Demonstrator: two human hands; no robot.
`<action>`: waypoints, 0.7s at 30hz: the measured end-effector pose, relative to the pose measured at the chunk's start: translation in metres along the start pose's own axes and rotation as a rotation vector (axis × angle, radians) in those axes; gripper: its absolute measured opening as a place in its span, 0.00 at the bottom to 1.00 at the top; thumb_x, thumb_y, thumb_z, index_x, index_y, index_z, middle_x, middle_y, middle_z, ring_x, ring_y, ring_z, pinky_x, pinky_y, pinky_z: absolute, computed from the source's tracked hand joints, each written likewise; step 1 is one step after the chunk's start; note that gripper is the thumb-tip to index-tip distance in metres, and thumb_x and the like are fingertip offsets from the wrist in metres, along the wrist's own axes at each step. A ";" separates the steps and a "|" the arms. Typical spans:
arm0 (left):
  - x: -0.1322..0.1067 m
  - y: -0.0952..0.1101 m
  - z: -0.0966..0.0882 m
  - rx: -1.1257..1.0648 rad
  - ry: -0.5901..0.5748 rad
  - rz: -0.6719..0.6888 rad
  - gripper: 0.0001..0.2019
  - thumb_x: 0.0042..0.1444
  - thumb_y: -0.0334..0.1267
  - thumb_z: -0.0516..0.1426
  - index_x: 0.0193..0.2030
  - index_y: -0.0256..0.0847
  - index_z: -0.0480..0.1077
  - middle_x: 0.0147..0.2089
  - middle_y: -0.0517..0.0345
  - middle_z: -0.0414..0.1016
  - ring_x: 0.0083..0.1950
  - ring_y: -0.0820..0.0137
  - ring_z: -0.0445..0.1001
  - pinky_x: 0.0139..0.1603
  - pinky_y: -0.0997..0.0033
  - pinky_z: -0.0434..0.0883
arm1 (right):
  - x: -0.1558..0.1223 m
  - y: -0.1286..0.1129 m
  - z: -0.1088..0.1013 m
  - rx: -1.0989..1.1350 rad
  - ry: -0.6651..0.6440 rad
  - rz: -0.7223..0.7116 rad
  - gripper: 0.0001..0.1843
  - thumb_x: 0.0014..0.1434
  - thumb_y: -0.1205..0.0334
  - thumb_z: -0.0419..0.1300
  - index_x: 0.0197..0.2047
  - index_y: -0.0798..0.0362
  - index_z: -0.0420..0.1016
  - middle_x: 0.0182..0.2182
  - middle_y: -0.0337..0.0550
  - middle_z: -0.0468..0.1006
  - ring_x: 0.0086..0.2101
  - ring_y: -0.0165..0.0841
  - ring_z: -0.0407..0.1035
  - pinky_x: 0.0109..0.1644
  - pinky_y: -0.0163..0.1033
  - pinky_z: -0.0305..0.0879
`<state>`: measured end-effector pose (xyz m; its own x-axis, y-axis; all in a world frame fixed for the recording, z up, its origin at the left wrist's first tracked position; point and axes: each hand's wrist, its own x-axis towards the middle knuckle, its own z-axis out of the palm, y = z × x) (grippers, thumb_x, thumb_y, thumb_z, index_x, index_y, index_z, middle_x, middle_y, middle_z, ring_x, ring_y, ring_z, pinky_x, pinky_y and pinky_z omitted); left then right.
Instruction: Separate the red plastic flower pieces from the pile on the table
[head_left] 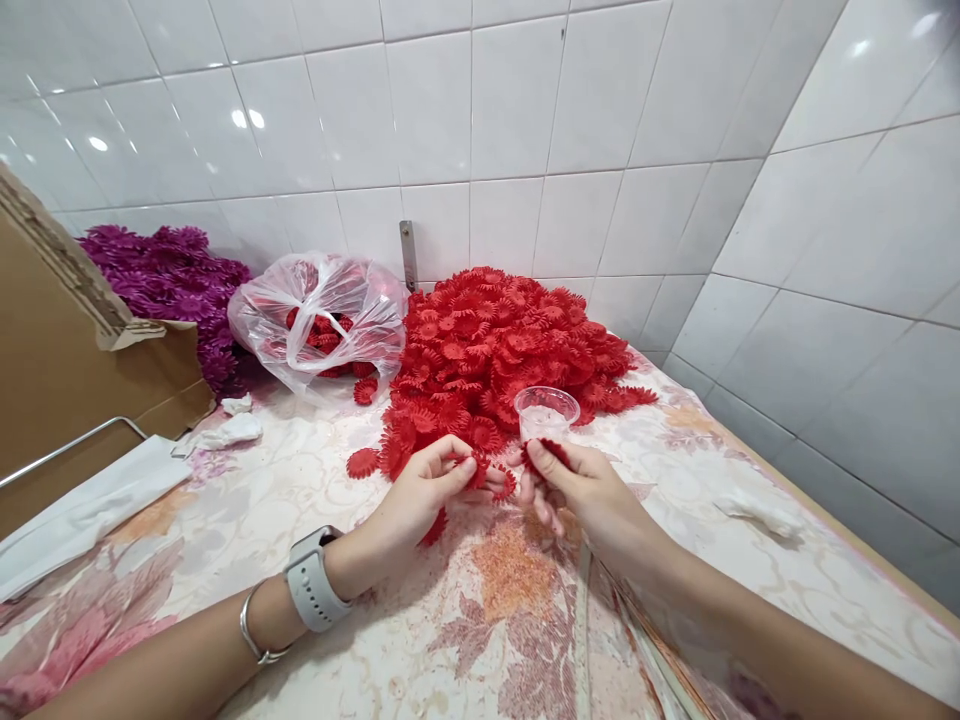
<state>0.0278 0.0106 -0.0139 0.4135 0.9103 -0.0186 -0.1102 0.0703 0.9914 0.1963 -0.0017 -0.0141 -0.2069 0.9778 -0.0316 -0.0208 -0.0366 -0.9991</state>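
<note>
My left hand [424,490] pinches a red fabric flower piece [484,472] at the near edge of a big pile of red flower pieces [502,350]. My right hand [574,485] pinches another red flower piece [553,452], close to the left one. Both hands rest on a floral tablecloth [487,620]. A small clear plastic cup [546,412] stands just behind my right hand. A white smartwatch [311,578] and a thin bracelet sit on my left wrist.
A clear plastic bag [322,320] with more red pieces lies left of the pile. Purple flower pieces [172,285] are heaped at the back left beside a cardboard box [67,350]. White tiled walls close the back and right sides. White scraps [232,430] lie on the cloth.
</note>
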 end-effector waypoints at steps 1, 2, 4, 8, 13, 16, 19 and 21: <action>0.001 0.000 -0.002 0.095 0.037 0.037 0.10 0.50 0.43 0.58 0.30 0.40 0.62 0.30 0.58 0.71 0.34 0.70 0.72 0.40 0.67 0.68 | 0.000 -0.002 0.000 0.054 0.023 0.016 0.21 0.52 0.43 0.55 0.23 0.54 0.65 0.17 0.36 0.68 0.15 0.24 0.58 0.16 0.29 0.53; 0.001 0.000 -0.003 0.205 0.074 0.088 0.08 0.50 0.40 0.58 0.30 0.40 0.63 0.32 0.58 0.72 0.36 0.70 0.71 0.41 0.67 0.68 | 0.000 -0.003 -0.001 0.101 0.036 0.030 0.19 0.52 0.46 0.56 0.24 0.54 0.65 0.18 0.37 0.69 0.15 0.23 0.58 0.16 0.29 0.53; -0.001 0.001 -0.003 0.411 0.135 0.197 0.05 0.49 0.35 0.58 0.33 0.40 0.65 0.37 0.58 0.72 0.40 0.69 0.71 0.43 0.68 0.67 | -0.001 -0.005 0.000 0.162 0.022 0.058 0.14 0.53 0.52 0.56 0.25 0.55 0.65 0.19 0.38 0.70 0.16 0.23 0.58 0.16 0.29 0.53; -0.008 0.005 0.000 0.614 0.172 0.330 0.05 0.51 0.31 0.56 0.36 0.40 0.67 0.39 0.58 0.71 0.42 0.69 0.69 0.44 0.70 0.65 | -0.002 -0.005 0.004 0.143 -0.062 0.072 0.11 0.52 0.58 0.55 0.24 0.56 0.66 0.21 0.39 0.71 0.17 0.23 0.59 0.17 0.29 0.55; -0.011 0.010 0.005 0.554 0.095 0.305 0.03 0.54 0.35 0.55 0.35 0.39 0.68 0.36 0.59 0.72 0.38 0.72 0.70 0.39 0.74 0.66 | -0.004 -0.002 0.007 0.050 -0.128 0.078 0.15 0.52 0.54 0.55 0.22 0.56 0.66 0.17 0.37 0.69 0.14 0.22 0.58 0.14 0.26 0.53; -0.011 0.009 0.006 0.482 0.032 0.258 0.05 0.55 0.37 0.55 0.35 0.39 0.69 0.34 0.60 0.73 0.36 0.72 0.71 0.37 0.75 0.66 | -0.004 0.001 0.007 0.036 -0.148 0.074 0.16 0.52 0.53 0.55 0.23 0.56 0.65 0.15 0.36 0.69 0.13 0.21 0.59 0.12 0.26 0.53; -0.010 0.007 0.005 0.455 0.021 0.243 0.06 0.54 0.38 0.56 0.35 0.39 0.71 0.34 0.59 0.74 0.36 0.72 0.71 0.37 0.75 0.67 | -0.004 0.004 0.007 0.044 -0.164 0.075 0.17 0.51 0.50 0.56 0.24 0.57 0.66 0.16 0.37 0.70 0.12 0.22 0.61 0.11 0.25 0.53; -0.010 0.007 0.005 0.437 0.019 0.224 0.06 0.53 0.37 0.57 0.35 0.38 0.72 0.34 0.59 0.75 0.36 0.72 0.71 0.38 0.75 0.67 | -0.004 0.005 0.007 0.041 -0.170 0.079 0.19 0.50 0.48 0.57 0.24 0.57 0.66 0.16 0.37 0.71 0.12 0.23 0.63 0.10 0.26 0.53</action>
<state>0.0274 -0.0003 -0.0060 0.4063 0.8909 0.2029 0.1963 -0.3020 0.9329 0.1900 -0.0070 -0.0191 -0.3716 0.9228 -0.1016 -0.0370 -0.1241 -0.9916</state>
